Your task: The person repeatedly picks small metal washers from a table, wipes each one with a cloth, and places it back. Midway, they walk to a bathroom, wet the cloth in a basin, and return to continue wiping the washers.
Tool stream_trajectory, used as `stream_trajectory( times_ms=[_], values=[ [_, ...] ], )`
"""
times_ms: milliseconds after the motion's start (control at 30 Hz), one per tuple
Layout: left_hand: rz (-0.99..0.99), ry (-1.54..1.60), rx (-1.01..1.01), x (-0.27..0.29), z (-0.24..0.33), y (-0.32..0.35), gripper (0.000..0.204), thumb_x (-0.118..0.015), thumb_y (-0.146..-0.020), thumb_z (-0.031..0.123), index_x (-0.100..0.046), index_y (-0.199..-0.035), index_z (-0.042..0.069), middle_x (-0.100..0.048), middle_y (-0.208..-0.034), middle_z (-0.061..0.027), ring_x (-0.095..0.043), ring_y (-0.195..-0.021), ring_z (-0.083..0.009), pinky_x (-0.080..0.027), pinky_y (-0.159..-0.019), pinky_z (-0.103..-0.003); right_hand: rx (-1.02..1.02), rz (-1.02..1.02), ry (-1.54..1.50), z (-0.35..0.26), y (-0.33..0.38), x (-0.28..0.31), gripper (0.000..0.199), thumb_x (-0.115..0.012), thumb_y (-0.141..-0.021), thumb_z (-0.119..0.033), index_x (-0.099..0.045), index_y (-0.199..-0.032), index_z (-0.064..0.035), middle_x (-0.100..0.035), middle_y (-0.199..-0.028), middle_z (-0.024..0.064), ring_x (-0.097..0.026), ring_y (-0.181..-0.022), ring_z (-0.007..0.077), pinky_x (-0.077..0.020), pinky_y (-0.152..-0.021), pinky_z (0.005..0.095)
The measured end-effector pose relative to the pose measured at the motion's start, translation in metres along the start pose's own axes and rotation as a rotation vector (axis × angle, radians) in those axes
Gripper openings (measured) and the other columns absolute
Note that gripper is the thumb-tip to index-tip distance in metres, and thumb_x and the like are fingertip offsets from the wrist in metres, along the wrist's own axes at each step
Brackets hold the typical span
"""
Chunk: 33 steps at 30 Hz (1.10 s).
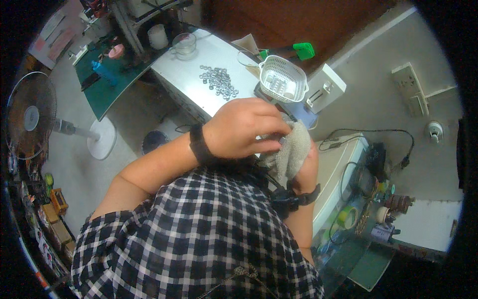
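Observation:
My left hand reaches across my front, thumb and fingers pinched together at the edge of a light grey cloth. A small shiny grey piece shows between these fingertips; its exact kind is hard to make out. My right hand is wrapped round the cloth from behind, most of its fingers covered by it. Past my hands, a heap of small shiny metal rings or nuts lies spread on the white tabletop. A white plastic basket with some small pieces in it stands to the right of the heap.
A clear glass cup stands at the table's far end. Left of it is a green-topped bench with a blue bottle. A standing fan is at far left. Cables and tape rolls crowd the right side.

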<state>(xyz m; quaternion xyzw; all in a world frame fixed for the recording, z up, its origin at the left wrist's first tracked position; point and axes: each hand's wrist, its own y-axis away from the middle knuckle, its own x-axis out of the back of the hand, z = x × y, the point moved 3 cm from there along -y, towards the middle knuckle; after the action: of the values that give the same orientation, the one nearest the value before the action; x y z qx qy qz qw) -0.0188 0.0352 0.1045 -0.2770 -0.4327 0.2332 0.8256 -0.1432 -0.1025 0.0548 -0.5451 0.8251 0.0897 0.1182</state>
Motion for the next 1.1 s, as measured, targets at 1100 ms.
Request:
stream_trajectory(
  times_ms=[1100],
  values=[
    [-0.301,0.064,0.536,-0.143,-0.122,-0.006,0.036,-0.068,-0.084,0.027,-0.065,-0.117,0.012,-0.069,-0.096,-0.0103,-0.066,-0.082,-0.0253,-0.051,-0.074,-0.036,0.027,0.133,-0.789,0.023,0.055,0.094,0.034,-0.045,-0.099,-0.023,-0.052,-0.125,-0.0039,-0.062,-0.107,0.0140,-0.064,-0.089,0.0284,-0.0555,-0.075,0.0407]
  ],
)
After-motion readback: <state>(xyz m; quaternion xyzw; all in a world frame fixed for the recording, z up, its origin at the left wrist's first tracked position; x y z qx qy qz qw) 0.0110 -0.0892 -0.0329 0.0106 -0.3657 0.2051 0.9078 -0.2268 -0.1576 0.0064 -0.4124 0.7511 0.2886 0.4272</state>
